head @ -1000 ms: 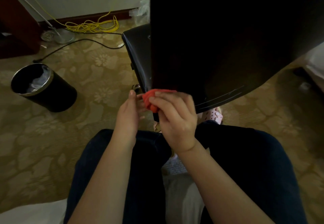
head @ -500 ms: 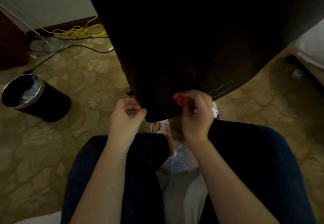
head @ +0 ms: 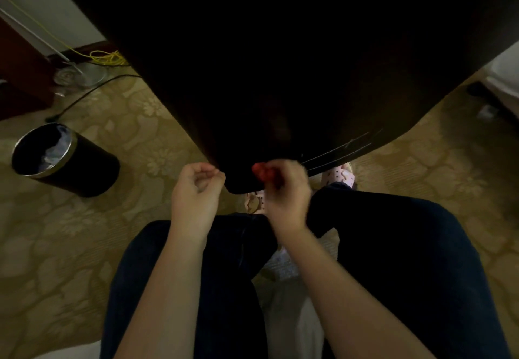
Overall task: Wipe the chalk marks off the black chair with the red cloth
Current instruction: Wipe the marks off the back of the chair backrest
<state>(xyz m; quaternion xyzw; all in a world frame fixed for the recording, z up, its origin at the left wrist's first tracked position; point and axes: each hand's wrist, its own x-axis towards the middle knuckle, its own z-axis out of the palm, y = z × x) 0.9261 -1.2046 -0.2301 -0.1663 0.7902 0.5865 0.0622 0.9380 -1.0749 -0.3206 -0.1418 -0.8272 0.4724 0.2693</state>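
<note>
Two chalk lines (head: 337, 154) remain near the chair (head: 280, 64) edge; my right hand (head: 283, 193), clutching the cloth (head: 261, 172), has slid toward them. By the corner my left hand (head: 196, 187) curls, hold unclear.

The chair (head: 280, 64) stands in front of the person's lap (head: 393, 246), with one corner nearest the person. The right grip (head: 286, 198) is at that corner. The cloth (head: 262, 172) is inside it and touches the chair. The chalk marks (head: 345, 151) run along the chair's near edge, just right of the cloth. The left grip (head: 196, 190) is just left of the corner and touches the chair's edge. A slipper (head: 341, 176) pokes out below the chair's near edge, right of the right grip. The bin (head: 64, 159) stands on the floor (head: 84, 246), well left of the chair. The wires (head: 108, 59) lie on the floor behind the bin, by the chair's far left side.
</note>
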